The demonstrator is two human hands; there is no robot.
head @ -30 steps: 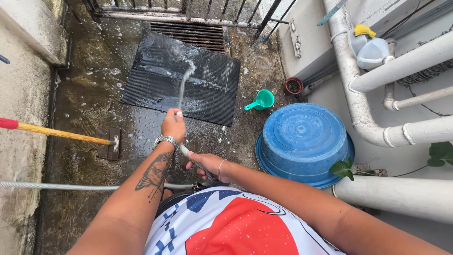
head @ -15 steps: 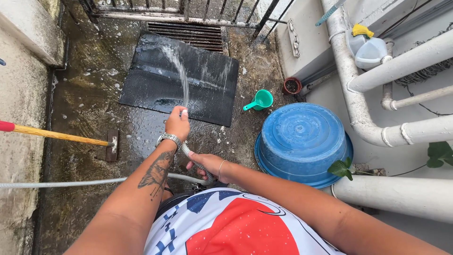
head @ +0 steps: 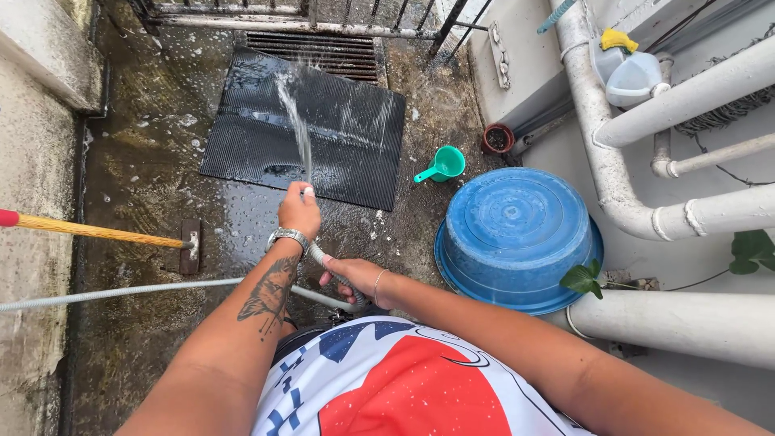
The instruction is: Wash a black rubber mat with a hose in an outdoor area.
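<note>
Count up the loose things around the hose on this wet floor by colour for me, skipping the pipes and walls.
Blue: 1, the upturned basin
Green: 1, the scoop
Black: 1, the ribbed mat
Grey: 1, the hose, held in left hand and right hand
Brown: 2, the small pot and the wooden-handled brush
Total: 6

Open wet floor [head: 153, 153] is lying ahead and to the left, with the flat black mat [head: 307, 129] posing no barrier. A broom handle [head: 97, 230] is crossing the left side, and a hose [head: 121, 292] is stretching below it. To the right, an upturned blue basin [head: 517, 234], a green scoop [head: 442, 165] and white pipes [head: 646, 210] are crowding the way (little room there).
</note>
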